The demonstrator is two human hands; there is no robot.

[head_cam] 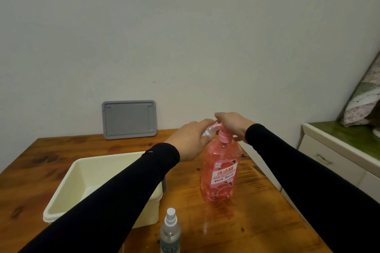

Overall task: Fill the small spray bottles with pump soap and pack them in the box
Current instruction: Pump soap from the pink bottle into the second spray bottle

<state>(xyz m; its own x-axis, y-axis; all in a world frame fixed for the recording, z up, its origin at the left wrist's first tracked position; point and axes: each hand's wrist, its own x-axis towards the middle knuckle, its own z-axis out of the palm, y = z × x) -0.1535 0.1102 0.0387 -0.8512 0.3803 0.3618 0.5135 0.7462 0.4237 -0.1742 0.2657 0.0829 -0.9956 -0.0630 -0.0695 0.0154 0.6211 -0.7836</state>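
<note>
While the left hand (190, 141) grips a small spray bottle (208, 131) at the nozzle's nine o'clock, the right hand (232, 124), fingers curled over the pump head (223, 134), should press slowly.

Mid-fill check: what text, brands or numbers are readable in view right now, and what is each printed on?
"洗洁精": large white characters on the pink soap bottle label.
"3": in the line below, same label; the characters around it are too blurred to read.
Small spray bottle at the near edge: label print too blurred to read.

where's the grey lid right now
In the head view the grey lid stands propped against the wall at the table's far edge, behind the cream box, left of the pink soap bottle.
</note>
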